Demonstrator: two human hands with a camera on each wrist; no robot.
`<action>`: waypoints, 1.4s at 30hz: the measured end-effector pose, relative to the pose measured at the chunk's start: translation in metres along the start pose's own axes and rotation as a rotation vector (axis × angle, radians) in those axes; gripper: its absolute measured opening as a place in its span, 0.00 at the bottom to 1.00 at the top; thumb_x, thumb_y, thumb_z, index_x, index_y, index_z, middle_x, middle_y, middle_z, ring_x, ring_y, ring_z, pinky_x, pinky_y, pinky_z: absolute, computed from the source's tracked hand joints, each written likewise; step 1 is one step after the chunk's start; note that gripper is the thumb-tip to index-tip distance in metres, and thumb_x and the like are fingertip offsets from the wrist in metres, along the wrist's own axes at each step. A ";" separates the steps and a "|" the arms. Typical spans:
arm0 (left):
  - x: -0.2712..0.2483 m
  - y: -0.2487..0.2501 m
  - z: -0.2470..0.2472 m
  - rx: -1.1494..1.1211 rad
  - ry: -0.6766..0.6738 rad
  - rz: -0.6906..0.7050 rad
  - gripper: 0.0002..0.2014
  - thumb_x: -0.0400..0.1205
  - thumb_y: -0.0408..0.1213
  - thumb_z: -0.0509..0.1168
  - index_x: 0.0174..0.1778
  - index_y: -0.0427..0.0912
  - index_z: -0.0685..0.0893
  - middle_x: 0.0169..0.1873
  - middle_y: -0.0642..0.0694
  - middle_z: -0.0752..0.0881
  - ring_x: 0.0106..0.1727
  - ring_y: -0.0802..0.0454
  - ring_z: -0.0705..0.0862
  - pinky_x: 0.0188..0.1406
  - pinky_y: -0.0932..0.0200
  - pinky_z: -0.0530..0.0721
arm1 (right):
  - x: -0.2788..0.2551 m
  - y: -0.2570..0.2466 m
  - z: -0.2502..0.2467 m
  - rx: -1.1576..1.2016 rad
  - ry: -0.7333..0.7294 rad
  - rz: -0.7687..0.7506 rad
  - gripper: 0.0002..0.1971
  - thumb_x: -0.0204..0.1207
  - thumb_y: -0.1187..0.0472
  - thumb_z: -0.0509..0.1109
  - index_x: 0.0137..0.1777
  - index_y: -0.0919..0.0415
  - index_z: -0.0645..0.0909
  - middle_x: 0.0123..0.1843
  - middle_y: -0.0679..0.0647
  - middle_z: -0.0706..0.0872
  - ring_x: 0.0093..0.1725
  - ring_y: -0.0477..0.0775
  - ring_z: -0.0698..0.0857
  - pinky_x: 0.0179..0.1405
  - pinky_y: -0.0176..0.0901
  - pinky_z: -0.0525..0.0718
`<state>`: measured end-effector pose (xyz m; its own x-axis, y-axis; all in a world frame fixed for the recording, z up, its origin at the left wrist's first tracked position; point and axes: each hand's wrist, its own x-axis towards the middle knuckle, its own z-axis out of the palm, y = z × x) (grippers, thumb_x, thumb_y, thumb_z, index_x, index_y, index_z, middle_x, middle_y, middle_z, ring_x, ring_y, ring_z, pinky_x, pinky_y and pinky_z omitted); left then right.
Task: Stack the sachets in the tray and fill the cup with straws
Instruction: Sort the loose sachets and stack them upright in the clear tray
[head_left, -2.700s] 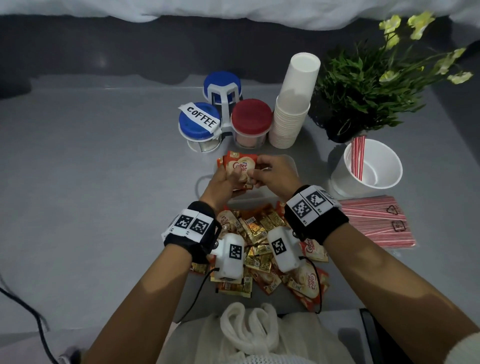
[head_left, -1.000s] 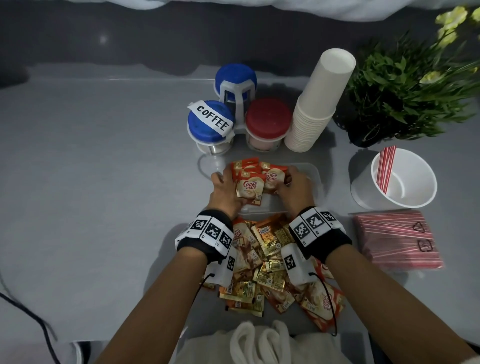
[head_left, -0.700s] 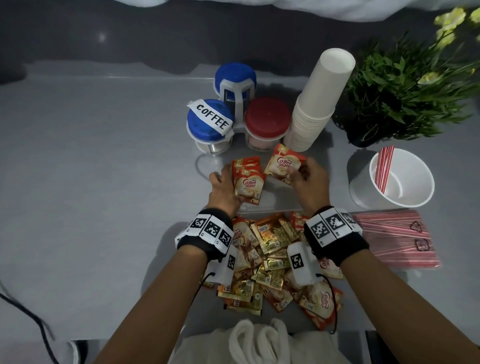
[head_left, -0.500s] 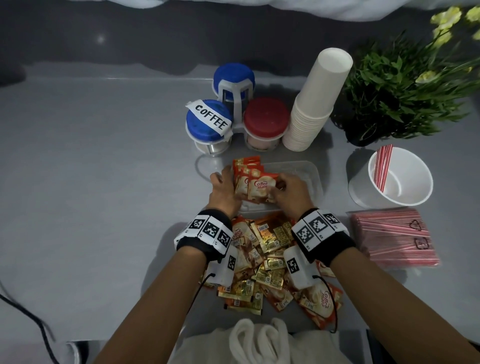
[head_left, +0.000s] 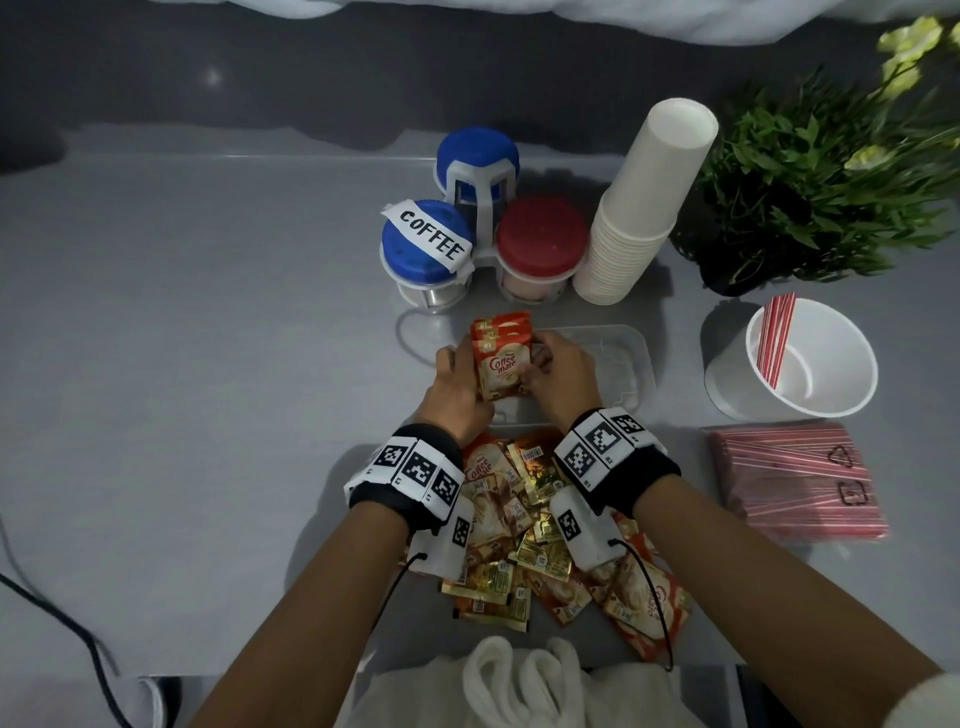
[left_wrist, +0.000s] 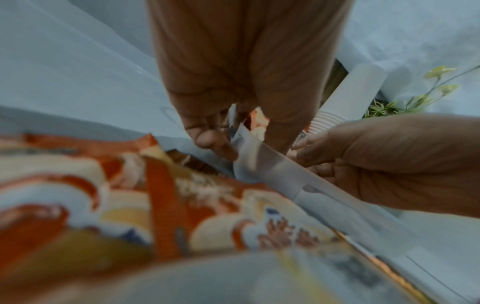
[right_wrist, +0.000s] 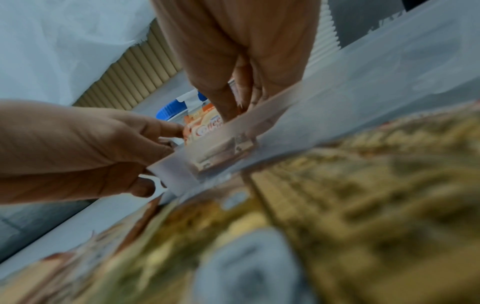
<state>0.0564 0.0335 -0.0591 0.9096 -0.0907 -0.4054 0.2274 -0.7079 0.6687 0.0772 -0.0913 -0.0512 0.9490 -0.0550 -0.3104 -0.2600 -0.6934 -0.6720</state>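
Grey table (head_left: 208, 415), viewed left to right. Three lidded jars (head_left: 467, 234) stand at the back, a stack of paper cups (head_left: 639, 208) just beside them. In front of the jars, the left hand (head_left: 457, 384) and right hand (head_left: 558, 376) flank an upright stack of sachets (head_left: 501, 358) at the left end of the clear tray (head_left: 623, 358). Left fingers are curled against the stack's left side; right fingers are curled and pinch its right edge, squaring the packets between both hands. The wrist views confirm the tray rim (left_wrist: 272, 170) below the fingers; exact fingertip contact is blurred there. A loose pile of sachets (head_left: 540, 545) lies on the table near the person, under the wrists, well short of the tray. Further right, the cup (head_left: 810, 358) holds a few straws (head_left: 776, 338) leaning on its rim; a pack of straws (head_left: 795, 478) lies just in front of it. A plant (head_left: 821, 182) stands at the back right. Judgement: the sachet-stacking step is in hand and early, most of the tray being bare. The next move calls for releasing the stack without toppling it, then picking more sachets from the pile; the cup filling is scarcely begun
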 end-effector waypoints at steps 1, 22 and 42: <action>0.000 0.000 0.000 -0.006 0.015 -0.003 0.41 0.74 0.27 0.68 0.80 0.41 0.53 0.66 0.37 0.67 0.63 0.37 0.78 0.60 0.51 0.79 | 0.001 0.000 0.002 -0.013 -0.006 -0.008 0.17 0.76 0.68 0.67 0.65 0.65 0.77 0.59 0.63 0.83 0.59 0.59 0.82 0.55 0.36 0.73; 0.002 0.004 0.001 0.112 0.048 0.026 0.48 0.78 0.42 0.68 0.82 0.48 0.37 0.78 0.41 0.63 0.75 0.42 0.69 0.71 0.42 0.72 | -0.031 -0.006 0.017 0.249 -0.082 0.024 0.35 0.76 0.75 0.59 0.81 0.56 0.53 0.66 0.60 0.81 0.62 0.56 0.82 0.54 0.33 0.75; -0.039 0.003 -0.016 0.169 0.167 0.092 0.26 0.76 0.37 0.70 0.69 0.40 0.71 0.63 0.40 0.73 0.61 0.42 0.79 0.60 0.50 0.81 | -0.052 0.019 -0.025 0.071 -0.087 -0.244 0.09 0.75 0.69 0.67 0.54 0.65 0.83 0.52 0.59 0.88 0.49 0.47 0.82 0.53 0.38 0.79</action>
<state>0.0271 0.0464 -0.0311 0.9718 -0.0535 -0.2299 0.0922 -0.8103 0.5787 0.0274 -0.1199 -0.0309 0.9670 0.1716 -0.1882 -0.0405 -0.6259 -0.7788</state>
